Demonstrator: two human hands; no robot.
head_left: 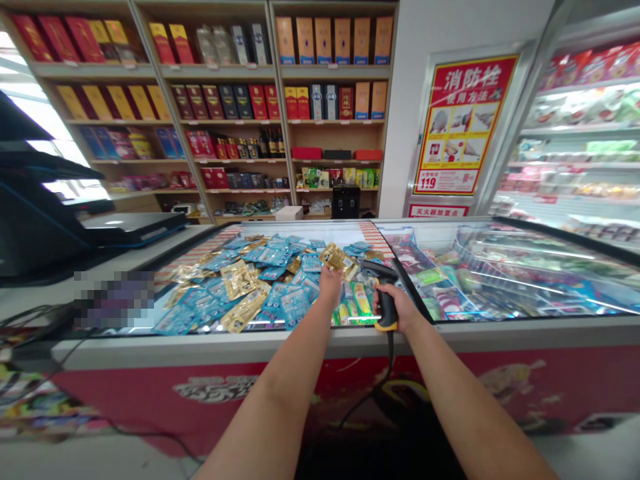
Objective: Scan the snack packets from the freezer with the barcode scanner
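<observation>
My left hand (pixel 332 280) is closed around the lower edge of a gold snack packet (pixel 336 256), which it holds up over the freezer's glass top. In my right hand (pixel 400 305) is a black and yellow barcode scanner (pixel 387 303), gripped by its handle. The scanner's head points left toward the gold packet, with a small gap between them. Its cable runs down in front of the freezer. To the left of my hands, a heap of blue packets (pixel 295 305) and gold packets (pixel 238 279) lies spread over the glass.
The chest freezer (pixel 500 327) spans the front, with bagged frozen goods under its right glass. A dark checkout machine (pixel 35 200) and a flat scale (pixel 135 225) stand at left. Shelves (pixel 215 68) of boxed bottles line the back. A red poster (pixel 465 127) hangs right.
</observation>
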